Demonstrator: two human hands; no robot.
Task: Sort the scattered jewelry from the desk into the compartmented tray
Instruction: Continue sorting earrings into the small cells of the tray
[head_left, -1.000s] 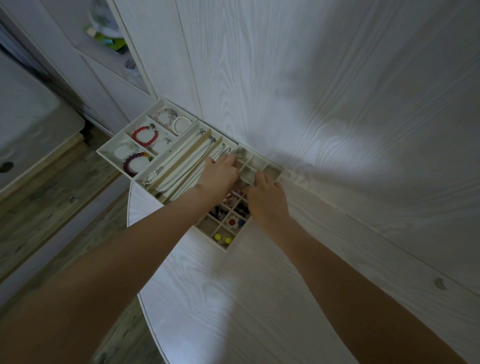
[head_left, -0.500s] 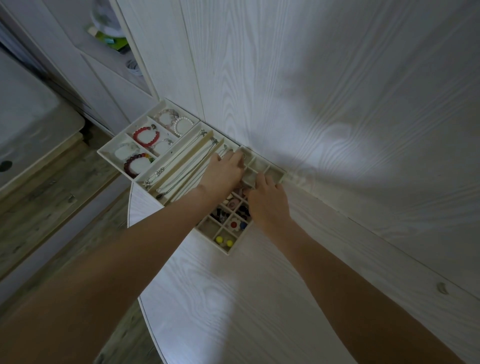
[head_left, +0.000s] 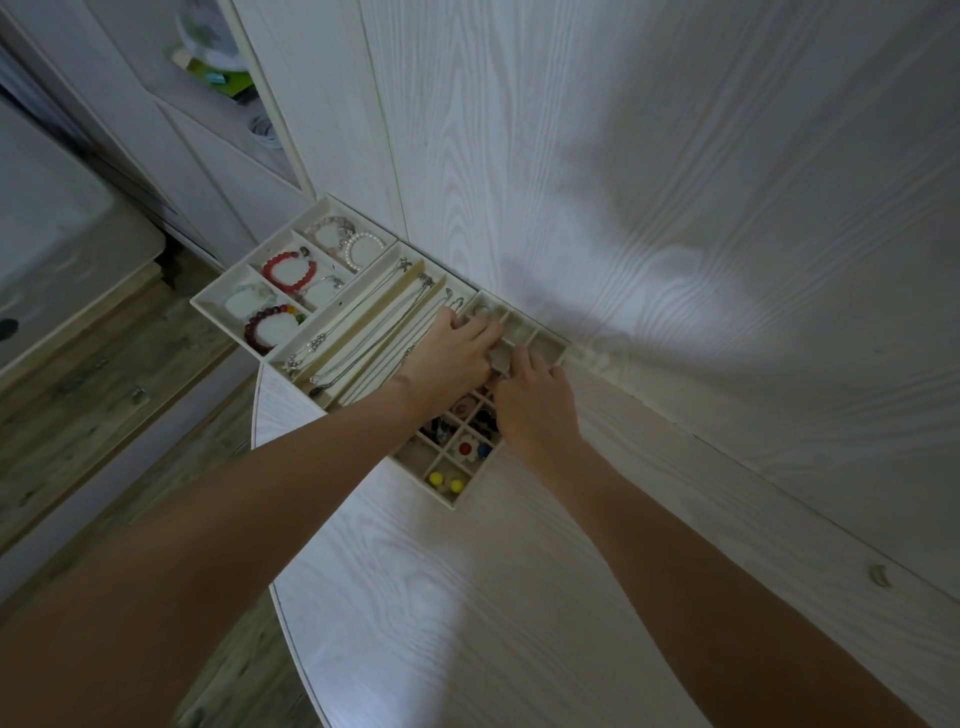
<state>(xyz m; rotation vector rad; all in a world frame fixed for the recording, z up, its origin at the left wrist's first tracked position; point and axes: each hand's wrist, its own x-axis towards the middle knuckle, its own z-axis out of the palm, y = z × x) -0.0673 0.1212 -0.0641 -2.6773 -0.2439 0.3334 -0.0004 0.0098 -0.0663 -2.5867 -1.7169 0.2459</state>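
Both arms stretched to frame centre. Left hand flat-ish, fingers reaching over tray grid cells. Right hand curled, grip contents? can't tell tbh. Tray against wall.

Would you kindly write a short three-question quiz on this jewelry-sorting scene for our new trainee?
1. True or false: the red bead bracelet lies in the same section as the necklaces.
2. Which lies in the tray's corner compartment nearest the camera? A) yellow beads B) pearl bracelet C) silver chain
3. Fill in: both the left hand and the right hand reach over the tray's grid of ____ compartments.

Key: 1 false; 2 A; 3 small
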